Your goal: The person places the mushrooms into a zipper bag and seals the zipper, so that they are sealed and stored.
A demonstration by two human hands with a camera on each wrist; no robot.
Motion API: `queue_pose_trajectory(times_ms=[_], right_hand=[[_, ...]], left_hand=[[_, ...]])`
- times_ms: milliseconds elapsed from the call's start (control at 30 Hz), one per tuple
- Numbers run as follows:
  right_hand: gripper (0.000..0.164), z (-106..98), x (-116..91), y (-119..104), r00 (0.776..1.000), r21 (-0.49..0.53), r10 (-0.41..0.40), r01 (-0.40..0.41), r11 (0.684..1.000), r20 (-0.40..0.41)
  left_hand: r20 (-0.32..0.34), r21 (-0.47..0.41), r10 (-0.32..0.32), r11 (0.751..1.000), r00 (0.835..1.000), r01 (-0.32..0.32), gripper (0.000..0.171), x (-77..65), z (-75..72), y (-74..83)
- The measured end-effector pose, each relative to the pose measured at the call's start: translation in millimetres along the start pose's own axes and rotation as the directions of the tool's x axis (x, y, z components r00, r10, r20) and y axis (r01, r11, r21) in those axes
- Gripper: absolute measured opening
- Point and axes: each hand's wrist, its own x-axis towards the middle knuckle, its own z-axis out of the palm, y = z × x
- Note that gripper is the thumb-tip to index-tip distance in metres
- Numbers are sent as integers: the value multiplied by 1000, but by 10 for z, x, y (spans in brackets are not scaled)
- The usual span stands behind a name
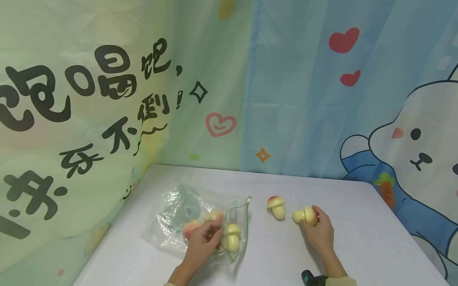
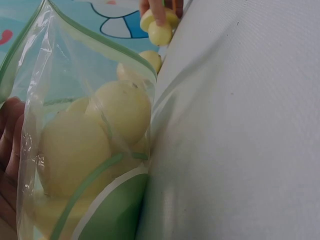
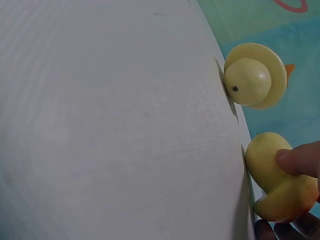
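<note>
My right hand (image 1: 319,231) holds a toy mushroom (image 1: 298,216), thumb on its pale yellow stem and fingers around the reddish cap. In the right wrist view this mushroom (image 3: 270,155) lies sideways against the white table. Another mushroom (image 1: 279,211) with a red-and-yellow cap lies to its left. My left hand (image 1: 202,246) grips the clear zip bag (image 1: 162,234) near its green-edged mouth, which gapes toward the right. Several mushrooms show inside the bag, one (image 1: 233,243) close to the mouth. In the left wrist view, fingers (image 2: 15,135) show at the side of the film.
The white table (image 1: 275,254) extends around both hands. Behind it hangs a printed cloth (image 1: 293,99) with hearts, lettering and a white cartoon animal. A black wrist device (image 1: 313,278) sits at the right wrist.
</note>
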Motion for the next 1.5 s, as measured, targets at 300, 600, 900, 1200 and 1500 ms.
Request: queue_pose_trajectory(times_ms=[300,600,900,1200,1500], right_hand=[[67,-1,-99,-44,999,20,34,-34,999,-7],[65,48,-282,-250,1000,91,6,-6,996,4],[67,146,-538,-476,994,186,10,-31,982,111],[65,418,-810,-630,982,248,-101,60,967,158],[65,723,-1071,-869,953,239,-256,214,947,160]], left_hand=[[0,-1,55,998,998,-55,12,-3,-3,-10],[2,5,65,998,998,-65,12,5,2,2],[36,5,76,997,996,-77,11,-12,-25,273],[38,-25,115,993,993,-115,12,-26,-18,309],[44,-19,133,991,990,-132,12,-28,-17,340]])
